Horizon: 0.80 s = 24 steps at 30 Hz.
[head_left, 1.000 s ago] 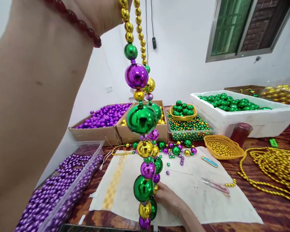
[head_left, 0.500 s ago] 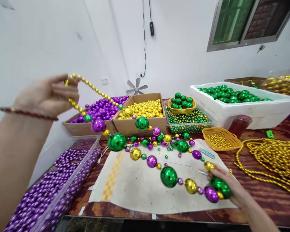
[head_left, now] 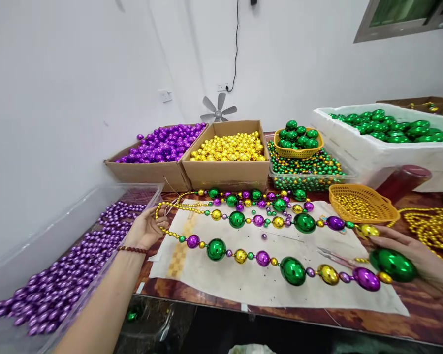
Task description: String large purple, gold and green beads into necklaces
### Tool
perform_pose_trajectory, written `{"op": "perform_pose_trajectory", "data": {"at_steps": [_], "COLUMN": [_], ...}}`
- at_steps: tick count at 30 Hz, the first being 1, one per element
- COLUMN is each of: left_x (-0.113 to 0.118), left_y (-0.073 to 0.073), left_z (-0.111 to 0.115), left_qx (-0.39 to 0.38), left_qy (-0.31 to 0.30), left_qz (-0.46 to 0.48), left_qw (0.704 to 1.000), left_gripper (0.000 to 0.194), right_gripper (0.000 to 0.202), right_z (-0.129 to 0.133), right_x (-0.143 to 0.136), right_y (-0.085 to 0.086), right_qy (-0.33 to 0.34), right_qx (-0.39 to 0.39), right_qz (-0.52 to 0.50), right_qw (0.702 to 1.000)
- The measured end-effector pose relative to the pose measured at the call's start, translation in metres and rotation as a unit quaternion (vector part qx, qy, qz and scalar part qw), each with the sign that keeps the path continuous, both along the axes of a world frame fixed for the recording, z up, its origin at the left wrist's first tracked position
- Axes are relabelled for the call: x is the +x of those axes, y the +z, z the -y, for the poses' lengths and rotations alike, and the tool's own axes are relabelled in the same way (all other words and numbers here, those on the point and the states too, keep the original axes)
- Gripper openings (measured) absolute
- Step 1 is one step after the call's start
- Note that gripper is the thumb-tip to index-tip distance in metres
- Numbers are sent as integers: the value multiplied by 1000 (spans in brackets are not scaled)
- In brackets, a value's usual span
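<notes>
A bead necklace [head_left: 293, 271] of large green, purple and gold balls is stretched in a long loop between my hands, above a white cloth [head_left: 221, 295]. My left hand [head_left: 145, 230] has its fingers curled round the small gold beads at the loop's left end. At the other end my right hand [head_left: 421, 250] grips the necklace beside a large green ball, its fingers partly hidden behind the beads. Pliers or scissors with metal tips [head_left: 327, 253] lie on the cloth near my right hand. Another beaded strand [head_left: 256, 194] rests along the cloth's far edge, with a few loose beads before it.
A clear bin of purple beads [head_left: 74, 265] stands at left. Behind are cardboard boxes of purple balls [head_left: 147, 169] and gold balls [head_left: 225, 174], and a white foam box [head_left: 354, 147]. At right are a yellow basket [head_left: 384, 214], a red-brown jar [head_left: 406, 184] and gold bead strands [head_left: 435, 231].
My left hand has come down from its raised position, bringing the necklace's gold end low over the cloth. My right hand still holds the other end. The camera view has shifted.
</notes>
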<state>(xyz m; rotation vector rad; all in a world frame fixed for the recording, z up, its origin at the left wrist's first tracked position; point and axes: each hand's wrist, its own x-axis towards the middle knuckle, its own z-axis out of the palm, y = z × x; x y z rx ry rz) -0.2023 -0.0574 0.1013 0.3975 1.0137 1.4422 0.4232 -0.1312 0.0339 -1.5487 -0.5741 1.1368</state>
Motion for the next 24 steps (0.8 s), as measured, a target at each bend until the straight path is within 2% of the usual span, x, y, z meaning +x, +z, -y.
{"op": "perform_pose_trajectory", "data": {"at_steps": [4,9,15,18,21,24], "left_x": [-11,-14,-12,-15,-21,-27], "left_y": [-34,-62,-82,-90,-96,-101], "left_z": [5,11,8,1,-6,-12], "left_qx": [-12,-25,-7,4,-7,-34], "left_qy": [42,67,56,82,100,88], "left_qz": [19,19,12,-7,-27,-48], "left_qw": [999,997,998,997,995,994], "left_gripper": [15,16,16,16,17,20], "right_gripper": [43,37,36,36,37,38], "right_z": [-10,-29,-44,-50,-56,-63], "right_x": [-10,-33,-50,-53,-54,-51], "right_y": [3,8,6,2,-4,-10], "right_qy": [22,61,99,120,139,155], "right_qx": [-11,8,35,35,32,31], "right_qz": [-43,-48,-58,-55,-45,-26], "right_qw": [999,997,993,991,989,987]}}
